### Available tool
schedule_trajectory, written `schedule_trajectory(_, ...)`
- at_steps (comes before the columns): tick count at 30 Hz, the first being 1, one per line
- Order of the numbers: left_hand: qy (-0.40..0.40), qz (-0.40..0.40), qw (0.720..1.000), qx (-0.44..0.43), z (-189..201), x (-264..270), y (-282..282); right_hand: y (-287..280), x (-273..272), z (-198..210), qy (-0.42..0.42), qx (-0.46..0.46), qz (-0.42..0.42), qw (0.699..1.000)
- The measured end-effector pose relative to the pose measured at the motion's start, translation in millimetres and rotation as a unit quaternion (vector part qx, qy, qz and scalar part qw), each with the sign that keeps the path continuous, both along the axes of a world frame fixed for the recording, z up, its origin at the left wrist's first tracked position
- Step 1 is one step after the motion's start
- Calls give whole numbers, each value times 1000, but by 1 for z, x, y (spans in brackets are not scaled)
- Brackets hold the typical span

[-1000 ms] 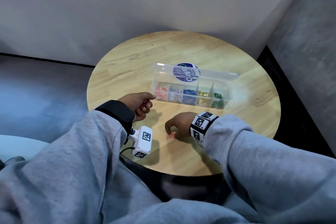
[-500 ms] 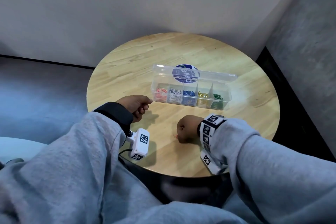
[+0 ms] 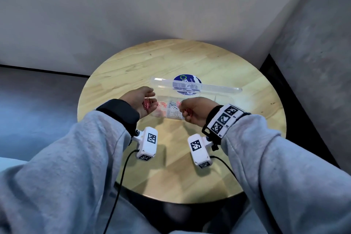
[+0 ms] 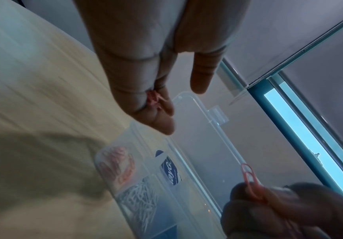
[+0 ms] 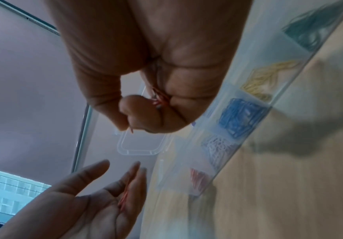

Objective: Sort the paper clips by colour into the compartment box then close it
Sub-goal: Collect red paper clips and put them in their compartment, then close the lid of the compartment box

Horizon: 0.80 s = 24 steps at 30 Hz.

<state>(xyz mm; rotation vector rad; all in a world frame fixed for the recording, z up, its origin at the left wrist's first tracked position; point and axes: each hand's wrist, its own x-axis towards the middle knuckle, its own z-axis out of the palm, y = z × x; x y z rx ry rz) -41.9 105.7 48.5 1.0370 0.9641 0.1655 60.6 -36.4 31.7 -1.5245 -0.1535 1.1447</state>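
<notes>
The clear compartment box [image 3: 171,117] stands open on the round wooden table [image 3: 171,173], its lid [image 3: 218,87] tipped back. The right wrist view shows its compartments: red clips [image 5: 199,179], white [image 5: 219,148], blue [image 5: 240,118], yellow [image 5: 267,80] and green [image 5: 309,32]. My left hand [image 3: 141,103] hovers palm up at the box's left end, a few red paper clips [image 3: 147,102] lying in its relaxed palm. My right hand [image 3: 185,112] is curled into a fist in front of the box and pinches red paper clips [image 5: 160,100], one sticking out [image 4: 250,182].
A grey wall runs behind the table and a grey upholstered block [image 3: 313,53] stands at the right. Wrist cameras [image 3: 147,143] with black cables hang under both forearms, above the near half of the table. My grey-clad legs lie below the table's front edge.
Both hands rose from the table toward the box's left end. The right hand took red clips up off the tabletop. The left hand turned palm up and uncurled, showing its clips.
</notes>
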Motion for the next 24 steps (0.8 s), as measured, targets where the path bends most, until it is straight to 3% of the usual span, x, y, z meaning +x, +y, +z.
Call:
schedule_trajectory(7, -11, 7, 1000, -10, -3, 21, 14, 40, 11, -2, 5, -21, 6, 1000)
schedule_trajectory(18, -52, -12, 998, -16, -8, 28, 29, 78, 15, -14, 53, 23, -82, 995)
schedule_trajectory(24, -50, -17, 998, 42, -1, 25, 22, 66, 8, -8, 25, 40, -23, 999)
